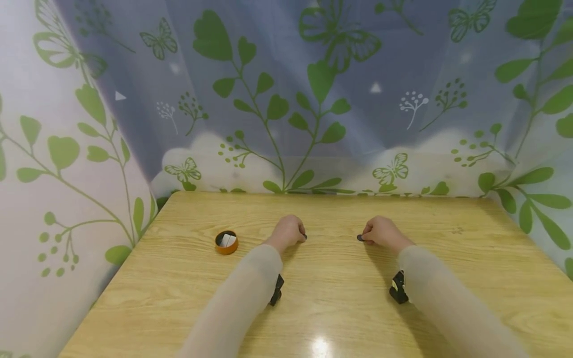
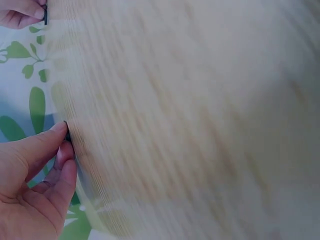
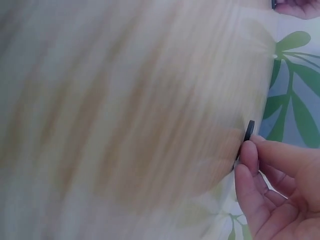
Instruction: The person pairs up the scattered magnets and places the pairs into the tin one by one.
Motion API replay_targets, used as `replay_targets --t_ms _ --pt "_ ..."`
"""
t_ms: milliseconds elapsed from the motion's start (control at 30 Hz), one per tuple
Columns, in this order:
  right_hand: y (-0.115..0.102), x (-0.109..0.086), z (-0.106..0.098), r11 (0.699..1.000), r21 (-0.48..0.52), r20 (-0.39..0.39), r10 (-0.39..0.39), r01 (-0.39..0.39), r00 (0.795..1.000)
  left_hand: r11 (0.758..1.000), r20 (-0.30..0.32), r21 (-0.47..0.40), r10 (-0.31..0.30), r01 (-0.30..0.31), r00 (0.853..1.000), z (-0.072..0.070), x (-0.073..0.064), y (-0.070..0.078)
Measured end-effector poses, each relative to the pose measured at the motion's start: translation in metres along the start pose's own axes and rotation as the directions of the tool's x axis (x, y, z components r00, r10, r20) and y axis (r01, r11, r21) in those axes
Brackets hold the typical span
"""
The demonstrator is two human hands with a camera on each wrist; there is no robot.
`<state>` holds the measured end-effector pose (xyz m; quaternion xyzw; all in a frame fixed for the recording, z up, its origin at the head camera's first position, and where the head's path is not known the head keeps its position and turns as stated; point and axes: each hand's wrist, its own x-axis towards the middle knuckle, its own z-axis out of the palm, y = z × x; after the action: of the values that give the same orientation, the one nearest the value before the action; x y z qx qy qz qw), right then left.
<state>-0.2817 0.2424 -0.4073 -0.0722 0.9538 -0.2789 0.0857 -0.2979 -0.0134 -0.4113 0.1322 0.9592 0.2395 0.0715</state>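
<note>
Thin dark disc (image 1: 360, 238), partly covered, pinched in right hand (image 1: 380, 231); small dark piece (image 1: 306, 237), mostly hidden, pinched in left hand (image 1: 288, 231); both close to bench (image 1: 333, 283), apart

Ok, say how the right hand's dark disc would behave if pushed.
The dark disc is probably stiff: its thin edge looks straight. Small in the right hand, it's likely light. Being flat, it would probably slide rather than tip.

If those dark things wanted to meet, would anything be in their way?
Nothing visible. Only the wooden table lies between the left dark piece, pinched by the left hand, and the right dark piece, pinched by the right hand.
</note>
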Motion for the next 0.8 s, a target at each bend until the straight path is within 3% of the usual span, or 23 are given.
replay_targets --t_ms 333,500,800 --pt "-0.005 0.007 0.007 0.999 0.035 0.020 0.019 -0.020 1.000 0.999 0.052 -0.030 0.022 -0.020 0.998 0.009 0.006 0.021" --pt "-0.009 0.008 0.007 0.996 0.083 0.033 0.024 -0.027 0.999 1.000 0.060 -0.005 0.014 -0.013 0.998 0.014 0.011 0.032" --pt "-0.008 0.010 0.009 0.995 0.091 0.053 0.038 -0.042 0.998 0.998 0.061 0.025 0.051 -0.052 0.997 0.021 0.014 0.053"
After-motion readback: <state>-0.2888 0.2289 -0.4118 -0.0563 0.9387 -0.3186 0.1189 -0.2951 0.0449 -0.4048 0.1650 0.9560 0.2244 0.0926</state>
